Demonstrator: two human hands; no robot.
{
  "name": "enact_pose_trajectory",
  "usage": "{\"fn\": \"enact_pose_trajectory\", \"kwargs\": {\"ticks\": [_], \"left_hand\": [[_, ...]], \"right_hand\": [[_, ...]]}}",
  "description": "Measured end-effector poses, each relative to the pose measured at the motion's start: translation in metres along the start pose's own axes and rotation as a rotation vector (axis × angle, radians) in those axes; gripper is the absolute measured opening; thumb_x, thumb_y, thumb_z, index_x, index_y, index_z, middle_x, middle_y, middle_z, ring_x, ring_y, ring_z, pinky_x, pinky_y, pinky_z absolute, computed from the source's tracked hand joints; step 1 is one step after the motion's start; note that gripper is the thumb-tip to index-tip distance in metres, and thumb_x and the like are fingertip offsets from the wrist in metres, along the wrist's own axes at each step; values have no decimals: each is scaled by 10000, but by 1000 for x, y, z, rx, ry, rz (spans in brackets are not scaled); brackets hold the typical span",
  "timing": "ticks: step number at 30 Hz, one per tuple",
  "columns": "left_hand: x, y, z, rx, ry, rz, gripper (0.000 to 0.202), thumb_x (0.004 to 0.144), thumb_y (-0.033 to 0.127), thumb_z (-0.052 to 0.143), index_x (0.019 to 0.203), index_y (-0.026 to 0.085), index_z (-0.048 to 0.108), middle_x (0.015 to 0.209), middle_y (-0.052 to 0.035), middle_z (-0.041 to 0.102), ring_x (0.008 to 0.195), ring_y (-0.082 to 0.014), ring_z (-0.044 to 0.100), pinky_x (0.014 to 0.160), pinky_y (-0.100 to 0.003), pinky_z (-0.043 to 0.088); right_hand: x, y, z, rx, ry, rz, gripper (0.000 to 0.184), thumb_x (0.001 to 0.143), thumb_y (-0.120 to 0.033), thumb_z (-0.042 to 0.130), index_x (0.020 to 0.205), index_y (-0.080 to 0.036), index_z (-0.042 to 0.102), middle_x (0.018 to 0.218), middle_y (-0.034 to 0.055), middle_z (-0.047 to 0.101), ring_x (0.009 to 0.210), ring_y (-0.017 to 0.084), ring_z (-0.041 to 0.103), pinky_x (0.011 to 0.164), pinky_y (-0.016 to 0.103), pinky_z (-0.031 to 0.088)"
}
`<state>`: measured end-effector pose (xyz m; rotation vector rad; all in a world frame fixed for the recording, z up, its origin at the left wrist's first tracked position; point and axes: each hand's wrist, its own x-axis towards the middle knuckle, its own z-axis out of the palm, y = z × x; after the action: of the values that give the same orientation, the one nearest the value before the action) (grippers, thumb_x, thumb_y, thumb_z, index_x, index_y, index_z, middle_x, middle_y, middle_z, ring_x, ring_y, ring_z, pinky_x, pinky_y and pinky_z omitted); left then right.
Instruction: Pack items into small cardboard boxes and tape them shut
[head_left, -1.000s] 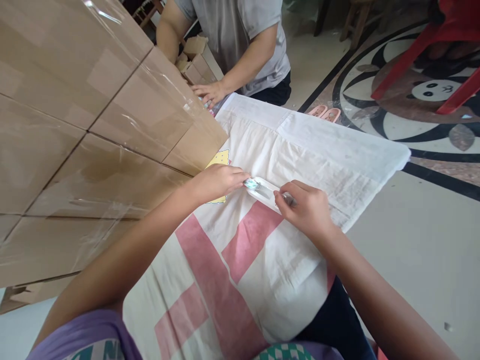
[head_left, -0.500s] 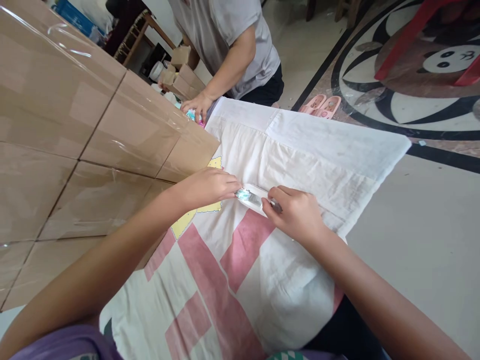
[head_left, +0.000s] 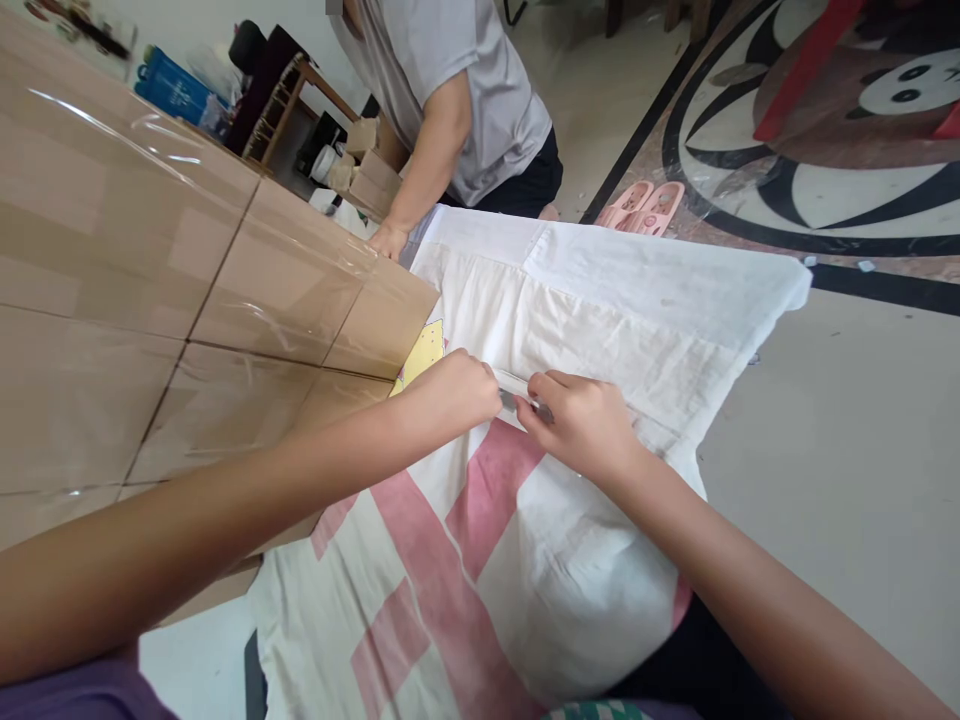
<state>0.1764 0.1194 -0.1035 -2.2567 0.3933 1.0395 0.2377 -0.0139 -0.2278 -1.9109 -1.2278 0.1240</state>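
Observation:
My left hand (head_left: 454, 392) and my right hand (head_left: 581, 420) meet over a white cloth with pink blocks (head_left: 585, 310). Both are closed on a small, flat clear packet (head_left: 512, 392), one at each end. Only a thin strip of the packet shows between my fingers; what is inside it is hidden. A yellow patch (head_left: 424, 350) on the cloth lies just left of my left hand.
Taped brown cartons (head_left: 187, 290) are stacked along the left, touching the cloth. Across from me a person in a grey shirt (head_left: 457, 90) rests a hand (head_left: 390, 240) by the cartons. Pink slippers (head_left: 645, 205) and red furniture (head_left: 810, 60) stand on the patterned floor at right.
My hands have come closer together and now cover most of the packet. The view has tilted up and left. The other person's hand has drawn back along the cartons.

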Motion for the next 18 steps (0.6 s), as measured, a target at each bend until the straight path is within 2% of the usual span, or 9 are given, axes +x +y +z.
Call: {"fn": "enact_pose_trajectory", "kwargs": {"ticks": [2, 4, 6, 8, 10, 14, 16, 18], "left_hand": [[0, -1, -2, -5, -10, -8, 256, 721, -93, 592, 664, 153, 633, 707, -96, 657, 639, -243, 644, 512, -327, 331], [-3, -5, -2, -41, 8, -31, 194, 781, -20, 635, 697, 155, 647, 751, -104, 673, 658, -246, 654, 490, -321, 283], [-6, -11, 1, -125, 51, -92, 138, 879, 176, 670, 743, 157, 656, 771, -109, 679, 671, -251, 657, 482, -321, 237], [-7, -18, 10, -278, 104, -184, 286, 919, 408, 653, 767, 166, 641, 749, -89, 672, 658, -238, 642, 487, -317, 218], [-4, -26, 24, -528, 127, -266, 391, 898, 544, 633, 734, 192, 591, 688, -37, 638, 597, -196, 591, 485, -302, 220], [7, -40, 58, -1141, -12, -287, 491, 831, 620, 637, 640, 214, 437, 579, 42, 461, 502, -127, 434, 472, -260, 252], [10, -48, 72, -1247, -29, -309, 481, 776, 606, 691, 666, 218, 429, 614, 48, 444, 531, -124, 414, 479, -249, 260], [9, -54, 82, -1238, 10, -362, 473, 718, 588, 748, 731, 224, 446, 669, 47, 473, 568, -127, 421, 492, -240, 278]], "right_hand": [[0, 0, -1, -1, 0, 2, 293, 937, -339, 503, 724, -166, 606, 658, 15, 616, 546, 119, 487, 518, 277, 161], [0, 0, -2, 1, -10, 1, 293, 937, -342, 508, 723, -166, 602, 659, 14, 616, 547, 120, 494, 517, 276, 158], [0, 0, -2, 10, -26, 5, 298, 941, -348, 509, 723, -167, 601, 667, 16, 621, 555, 122, 506, 518, 276, 157], [0, 0, -3, 22, -38, 10, 308, 949, -360, 509, 729, -168, 607, 678, 20, 628, 566, 126, 517, 521, 277, 156], [-1, 1, -3, 31, -41, 15, 310, 955, -367, 508, 744, -169, 619, 686, 21, 634, 569, 127, 521, 524, 278, 157], [-1, 2, -3, 37, -41, 14, 296, 957, -361, 506, 767, -171, 630, 685, 15, 635, 562, 128, 520, 522, 279, 154], [-1, 3, -3, 35, -47, 16, 281, 952, -356, 512, 774, -172, 629, 692, 14, 640, 563, 131, 524, 521, 280, 153], [-1, 3, -4, 36, -59, 21, 274, 952, -351, 513, 778, -173, 626, 695, 16, 644, 562, 132, 524, 521, 281, 152]]}}
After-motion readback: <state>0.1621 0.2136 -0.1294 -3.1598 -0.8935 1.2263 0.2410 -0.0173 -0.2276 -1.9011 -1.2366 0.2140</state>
